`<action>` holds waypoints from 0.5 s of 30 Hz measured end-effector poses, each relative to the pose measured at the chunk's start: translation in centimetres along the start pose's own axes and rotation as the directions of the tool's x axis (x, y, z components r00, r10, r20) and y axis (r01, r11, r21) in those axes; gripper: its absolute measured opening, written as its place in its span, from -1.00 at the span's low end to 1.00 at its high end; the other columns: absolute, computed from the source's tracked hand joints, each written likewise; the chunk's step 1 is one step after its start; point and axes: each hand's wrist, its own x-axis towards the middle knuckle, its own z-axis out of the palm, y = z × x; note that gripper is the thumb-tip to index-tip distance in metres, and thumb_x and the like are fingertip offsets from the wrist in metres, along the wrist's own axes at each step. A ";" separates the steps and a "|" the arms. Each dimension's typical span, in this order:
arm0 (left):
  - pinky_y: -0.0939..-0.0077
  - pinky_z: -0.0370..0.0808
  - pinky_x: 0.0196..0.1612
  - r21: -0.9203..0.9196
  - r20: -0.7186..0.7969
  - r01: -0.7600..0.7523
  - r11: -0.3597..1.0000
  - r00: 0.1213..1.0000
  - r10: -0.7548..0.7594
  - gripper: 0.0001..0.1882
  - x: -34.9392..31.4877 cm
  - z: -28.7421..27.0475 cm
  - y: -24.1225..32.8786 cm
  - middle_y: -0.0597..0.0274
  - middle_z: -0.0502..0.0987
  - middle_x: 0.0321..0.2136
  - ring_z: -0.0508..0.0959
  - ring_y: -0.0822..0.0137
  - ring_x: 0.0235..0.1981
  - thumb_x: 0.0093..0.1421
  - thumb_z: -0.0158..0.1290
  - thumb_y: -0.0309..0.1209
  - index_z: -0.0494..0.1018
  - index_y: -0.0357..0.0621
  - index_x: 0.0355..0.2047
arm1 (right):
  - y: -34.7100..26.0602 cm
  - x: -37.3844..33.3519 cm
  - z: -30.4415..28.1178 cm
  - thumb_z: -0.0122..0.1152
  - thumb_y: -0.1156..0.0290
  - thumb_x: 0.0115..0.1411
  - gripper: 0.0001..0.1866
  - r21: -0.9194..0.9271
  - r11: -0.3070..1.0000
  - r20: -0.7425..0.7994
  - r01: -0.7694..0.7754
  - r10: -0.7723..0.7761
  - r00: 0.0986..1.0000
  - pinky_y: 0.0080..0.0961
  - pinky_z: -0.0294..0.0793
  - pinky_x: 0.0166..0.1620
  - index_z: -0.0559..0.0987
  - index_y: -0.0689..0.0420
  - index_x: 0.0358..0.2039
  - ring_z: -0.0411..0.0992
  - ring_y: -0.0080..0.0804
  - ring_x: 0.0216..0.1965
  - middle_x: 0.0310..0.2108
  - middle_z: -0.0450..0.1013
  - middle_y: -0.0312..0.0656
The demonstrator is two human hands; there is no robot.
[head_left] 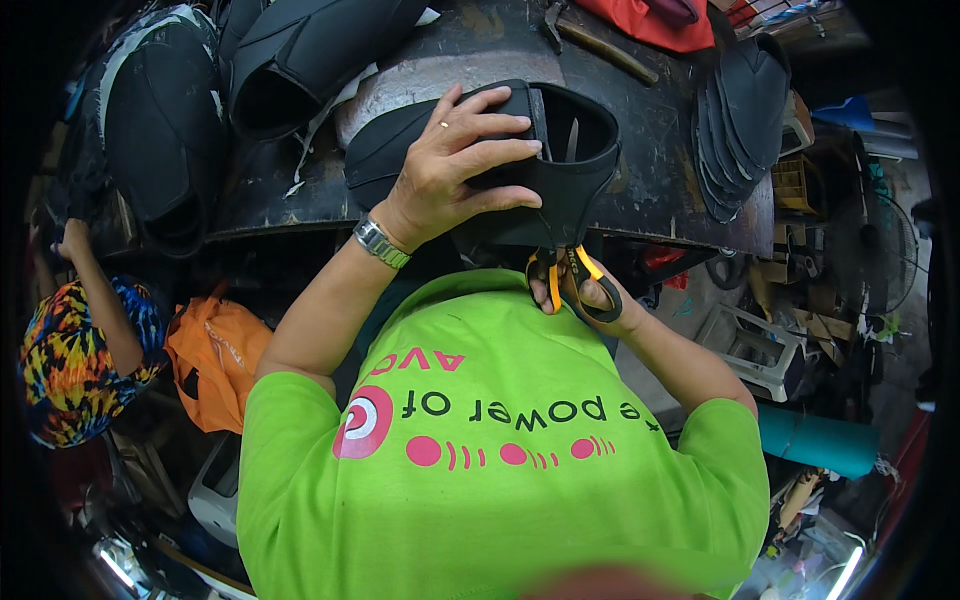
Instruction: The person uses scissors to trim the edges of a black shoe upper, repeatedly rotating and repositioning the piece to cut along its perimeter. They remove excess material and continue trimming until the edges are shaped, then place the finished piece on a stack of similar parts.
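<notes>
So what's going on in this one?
A person has the left hand spread on a black piece at the edge of a table. The right hand grips scissors, with a blade showing inside the piece's opening; whether it is cutting isn't clear. A hammer lies beyond.

We see plain black on the sewn piece (385, 150) at upper centre, and yellow-orange with black on the scissors handles (591, 264) below it. Our lime-green shirt (500, 520) carries pink and dark print across the lower middle. At far left we have a garment (65, 350) mottled black, orange, yellow and blue, beside an orange bag (215, 350); a red bag (640, 25) tops the frame, and a teal roll (820, 440) colours the right.
</notes>
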 end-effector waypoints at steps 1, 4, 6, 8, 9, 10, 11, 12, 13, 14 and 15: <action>-0.22 0.16 0.32 0.016 -0.020 0.001 1.000 1.000 0.000 -0.48 -0.4 0.3 0.0 0.33 0.57 0.01 0.44 0.10 0.21 -0.14 0.44 -0.08 0.62 0.16 -0.12 | -0.1 -0.1 0.1 0.31 -0.42 -0.01 -0.01 0.007 1.000 -0.018 -0.004 0.004 1.000 -0.61 0.45 -0.17 0.32 0.18 0.12 0.42 -0.54 -0.30 -0.27 0.42 -0.21; -0.25 0.05 0.35 0.079 -0.041 -0.001 0.997 0.999 0.005 -0.50 -1.0 1.1 -0.2 0.35 0.58 0.05 0.41 0.10 0.24 -0.14 0.43 -0.05 0.64 0.22 -0.13 | -0.5 -0.2 0.4 0.31 -0.41 -0.01 -0.02 -0.010 1.000 -0.045 -0.018 0.018 0.999 -0.63 0.44 -0.18 0.32 0.18 0.12 0.42 -0.55 -0.31 -0.29 0.41 -0.22; -0.26 0.00 0.36 0.124 -0.038 -0.003 0.992 0.999 0.007 -0.52 -1.2 1.3 -0.3 0.35 0.57 0.07 0.38 0.09 0.26 -0.13 0.42 -0.03 0.65 0.26 -0.15 | -0.7 -0.1 0.7 0.30 -0.39 0.02 -0.05 -0.053 0.998 -0.045 -0.021 0.019 0.999 -0.64 0.44 -0.19 0.32 0.18 0.10 0.41 -0.55 -0.32 -0.30 0.40 -0.22; -0.25 -0.03 0.36 0.157 -0.040 -0.004 0.988 0.999 0.010 -0.54 -1.4 1.3 -0.3 0.34 0.55 0.10 0.36 0.07 0.28 -0.12 0.42 -0.01 0.66 0.30 -0.16 | -0.7 0.2 0.9 0.32 -0.41 -0.02 -0.02 -0.066 0.997 -0.075 -0.041 0.036 0.997 -0.63 0.43 -0.18 0.35 0.22 0.08 0.42 -0.55 -0.31 -0.28 0.43 -0.20; -0.24 -0.03 0.36 0.149 -0.033 0.008 0.989 0.999 -0.004 -0.54 -1.4 1.3 -0.3 0.32 0.54 0.11 0.36 0.07 0.28 -0.12 0.41 -0.01 0.66 0.31 -0.16 | -0.6 0.4 1.1 0.33 -0.42 -0.04 -0.01 -0.072 0.996 -0.090 -0.051 0.044 0.995 -0.63 0.42 -0.18 0.37 0.24 0.06 0.43 -0.55 -0.31 -0.27 0.44 -0.19; -0.24 -0.02 0.36 0.135 -0.036 0.019 0.991 0.999 -0.014 -0.54 -1.5 1.3 -0.3 0.31 0.53 0.12 0.35 0.06 0.29 -0.12 0.41 -0.01 0.66 0.32 -0.16 | -0.5 0.6 1.3 0.31 -0.42 -0.02 -0.04 -0.088 0.995 -0.111 -0.043 0.033 0.993 -0.63 0.43 -0.20 0.39 0.24 0.03 0.43 -0.55 -0.32 -0.30 0.45 -0.20; -0.23 -0.01 0.35 0.123 -0.040 0.029 0.992 0.999 -0.025 -0.54 -1.5 1.3 -0.2 0.30 0.52 0.14 0.35 0.05 0.29 -0.12 0.41 0.00 0.67 0.33 -0.15 | -0.4 0.8 1.4 0.30 -0.41 -0.01 -0.06 -0.087 0.995 -0.123 -0.053 0.042 0.992 -0.63 0.43 -0.21 0.40 0.24 0.02 0.44 -0.56 -0.33 -0.31 0.45 -0.20; -0.21 0.00 0.35 0.113 -0.028 0.030 0.993 0.999 -0.027 -0.53 -1.5 1.2 -0.3 0.29 0.51 0.15 0.35 0.05 0.29 -0.12 0.41 0.00 0.66 0.33 -0.15 | -0.2 1.1 1.4 0.29 -0.41 0.00 -0.07 -0.086 0.994 -0.135 -0.063 0.051 0.990 -0.63 0.43 -0.22 0.42 0.24 0.01 0.44 -0.56 -0.34 -0.32 0.46 -0.21; -0.19 0.00 0.35 0.103 -0.018 0.031 0.994 0.999 -0.029 -0.53 -1.5 1.0 -0.3 0.28 0.51 0.15 0.35 0.05 0.29 -0.12 0.41 0.00 0.66 0.33 -0.14 | -0.1 1.4 1.5 0.29 -0.40 0.01 -0.08 -0.086 0.994 -0.147 -0.074 0.061 0.987 -0.64 0.43 -0.23 0.43 0.25 0.00 0.44 -0.56 -0.34 -0.33 0.46 -0.21; -0.17 0.01 0.35 0.093 -0.007 0.032 0.995 0.999 -0.031 -0.52 -1.5 0.9 -0.3 0.26 0.50 0.16 0.34 0.05 0.29 -0.12 0.41 0.00 0.66 0.33 -0.13 | 0.0 1.5 1.5 0.29 -0.27 0.08 -0.19 -0.047 0.998 -0.132 -0.045 0.039 0.991 -0.63 0.45 -0.24 0.41 0.24 -0.01 0.43 -0.56 -0.35 -0.32 0.45 -0.19; -0.15 0.02 0.35 0.093 0.003 0.035 0.995 0.999 -0.035 -0.52 -1.4 0.8 -0.3 0.26 0.50 0.17 0.34 0.05 0.29 -0.12 0.41 0.00 0.66 0.33 -0.13 | 0.1 1.6 1.5 0.28 -0.14 0.14 -0.30 -0.007 1.000 -0.118 -0.020 0.019 0.993 -0.63 0.46 -0.24 0.39 0.24 -0.02 0.43 -0.55 -0.37 -0.32 0.44 -0.18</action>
